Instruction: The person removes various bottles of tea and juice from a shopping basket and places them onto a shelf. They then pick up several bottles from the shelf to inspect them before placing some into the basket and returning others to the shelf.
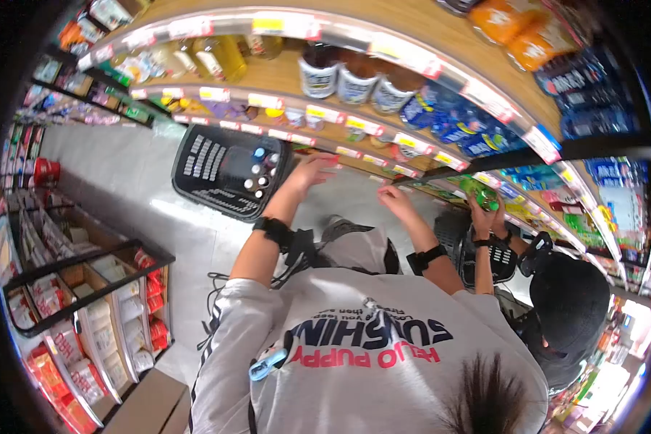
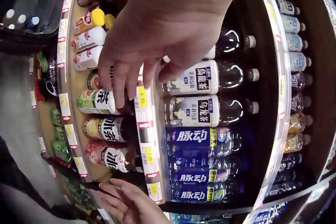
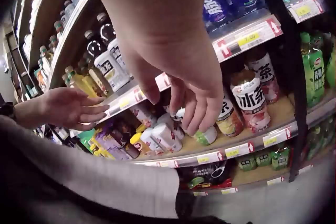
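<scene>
My left hand [image 1: 312,172] is held out before the drinks shelf with its fingers loosely extended and nothing in it. In the left wrist view it overlaps the shelf edge, close to iced tea bottles [image 2: 107,128] and dark oolong tea bottles [image 2: 191,111]. My right hand [image 1: 399,202], also without anything in its grasp, is raised beside the same shelf. Its fingers hang loosely bent in the right wrist view, in front of the lower row, where a pink-labelled iced tea bottle [image 3: 251,100] stands. Blue drink bottles [image 2: 199,134] lie beyond the price tags.
A black shopping basket [image 1: 195,166] with several capped bottles stands on the floor beyond my left arm. At right, a person in a black cap [image 1: 575,311] holds a green bottle [image 1: 484,197] near another basket [image 1: 510,271]. A low display rack [image 1: 87,289] stands at left.
</scene>
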Demonstrator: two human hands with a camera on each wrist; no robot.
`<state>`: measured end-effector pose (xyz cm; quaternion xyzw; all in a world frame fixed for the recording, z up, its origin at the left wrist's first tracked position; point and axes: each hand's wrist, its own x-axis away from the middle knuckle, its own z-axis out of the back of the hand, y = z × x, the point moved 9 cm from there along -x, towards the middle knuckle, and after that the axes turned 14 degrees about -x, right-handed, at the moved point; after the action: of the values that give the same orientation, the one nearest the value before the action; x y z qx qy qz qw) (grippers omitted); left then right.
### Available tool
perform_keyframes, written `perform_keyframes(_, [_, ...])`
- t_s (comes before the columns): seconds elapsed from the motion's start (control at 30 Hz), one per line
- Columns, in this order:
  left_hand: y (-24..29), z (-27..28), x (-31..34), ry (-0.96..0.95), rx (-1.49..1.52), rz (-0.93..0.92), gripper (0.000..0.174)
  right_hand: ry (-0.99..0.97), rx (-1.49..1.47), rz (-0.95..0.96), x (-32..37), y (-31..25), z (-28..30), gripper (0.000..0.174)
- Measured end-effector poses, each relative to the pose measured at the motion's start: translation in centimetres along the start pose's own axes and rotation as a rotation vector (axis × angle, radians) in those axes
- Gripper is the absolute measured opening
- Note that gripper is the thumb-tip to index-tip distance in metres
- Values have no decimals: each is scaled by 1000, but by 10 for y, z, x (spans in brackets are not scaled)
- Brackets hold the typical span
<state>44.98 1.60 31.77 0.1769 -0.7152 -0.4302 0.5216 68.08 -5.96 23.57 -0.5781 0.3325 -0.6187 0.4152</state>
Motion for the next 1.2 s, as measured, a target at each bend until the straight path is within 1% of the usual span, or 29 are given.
perform_keyframes(0.03, [-3,3,4,-45,7,-22,31,-27,7,-36,-1,4,-12,20])
perform_keyframes(0.07, [-15,11,5,-27,24,24,31,-50,18,-71,-2,7,-23,20])
perform_keyframes(0.1, [-31,20,3,-14,41,69,32,-61,55,-72,-7,18,-31,22])
perform_keyframes(0.17, [-64,42,-4,-35,158,71,33,-73,135,-77,-16,49,-51,26])
perform_keyframes(0.2, [-82,54,-5,-46,219,74,33,-83,157,-118,-16,55,-66,25])
perform_keyframes(0.27, [-119,91,-6,-7,320,86,33,-109,206,-196,-19,59,-103,25])
perform_keyframes(0.3, [-136,110,-6,16,379,92,32,-145,221,-189,-22,49,-128,24])
perform_keyframes(0.37, [-172,153,-7,61,428,161,32,-190,282,-255,-36,51,-179,19])
perform_keyframes(0.43, [-205,196,-11,123,482,232,31,-254,357,-380,-56,77,-233,24])
perform_keyframes(0.5, [-241,238,-17,192,530,310,30,-367,366,-234,-88,104,-294,25])
perform_keyframes(0.53, [-271,254,-29,164,573,274,32,-425,334,-398,-99,108,-328,26])
perform_keyframes(0.63, [-327,311,-46,268,520,449,34,-460,293,-415,-154,122,-419,27])
perform_keyframes(0.67, [-354,324,-61,257,518,489,37,-428,165,-434,-175,124,-447,26])
perform_keyframes(0.7, [-379,335,-78,289,569,495,37,-392,38,-451,-194,127,-470,25])
perform_keyframes(0.73, [-402,344,-95,319,617,500,37,-350,-91,-465,-214,141,-489,24])
perform_keyframes(0.77, [-423,352,-110,348,665,506,37,-306,-84,-471,-234,156,-503,27])
perform_keyframes(0.8, [-434,358,-125,320,736,481,43,-259,-81,-476,-253,180,-513,30])
perform_keyframes(0.83, [-444,367,-134,379,757,503,43,-207,-79,-484,-270,206,-518,33])
perform_keyframes(0.9, [-454,379,-152,498,789,546,43,-171,-103,-523,-303,281,-524,39])
perform_keyframes(0.93, [-461,381,-161,523,775,549,51,-142,99,-514,-318,297,-522,39])
perform_keyframes(1.0, [-462,380,-176,494,823,499,55,-145,55,-571,-342,337,-527,37])
perform_keyframes(1.03, [-463,379,-180,481,850,473,57,-148,35,-598,-346,333,-533,37])
perform_keyframes(1.07, [-461,383,-184,480,844,425,57,-170,85,-643,-346,330,-538,37])
perform_keyframes(1.17, [-487,381,-197,422,729,440,51,-150,78,-596,-355,335,-543,32])
perform_keyframes(1.2, [-492,379,-204,401,727,375,48,-155,18,-640,-353,338,-546,30])
